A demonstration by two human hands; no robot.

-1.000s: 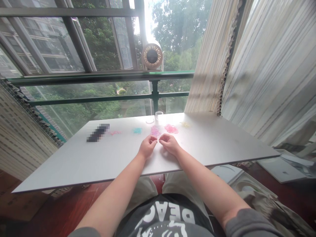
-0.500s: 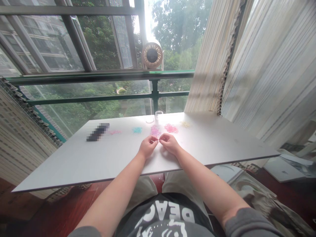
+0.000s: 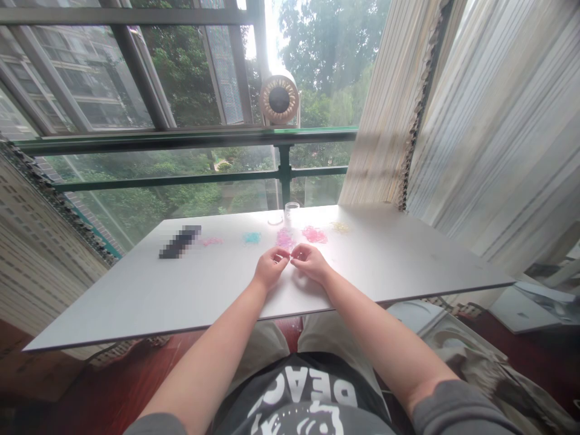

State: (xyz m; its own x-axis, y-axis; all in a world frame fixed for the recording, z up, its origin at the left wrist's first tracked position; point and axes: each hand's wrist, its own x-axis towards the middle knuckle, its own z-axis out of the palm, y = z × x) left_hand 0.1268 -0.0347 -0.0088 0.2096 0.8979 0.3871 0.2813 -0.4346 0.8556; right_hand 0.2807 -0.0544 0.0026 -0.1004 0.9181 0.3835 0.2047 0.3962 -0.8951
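Observation:
Over the near middle of the white table (image 3: 203,296), my left hand (image 3: 270,266) and my right hand (image 3: 309,261) meet fingertip to fingertip. Both are closed in a pinch. Whatever lies between the fingers is too small to name. Just beyond them is a purple-pink pile of small thin pieces (image 3: 285,237), partly behind the fingers. To its right sits a red-pink pile (image 3: 314,234), and farther right a yellow one (image 3: 340,227). A teal pile (image 3: 252,237) and a small pink pile (image 3: 212,241) lie to the left.
A clear round jar (image 3: 292,211) stands at the table's back edge, with a clear ring-shaped lid (image 3: 275,221) beside it. A dark pixelated object (image 3: 180,242) lies at the left. Beyond are a green railing (image 3: 181,141), a round fan (image 3: 280,100) and a curtain (image 3: 380,115).
My fingertips have drawn slightly closer together. Otherwise the hands, piles and jar stay where they were.

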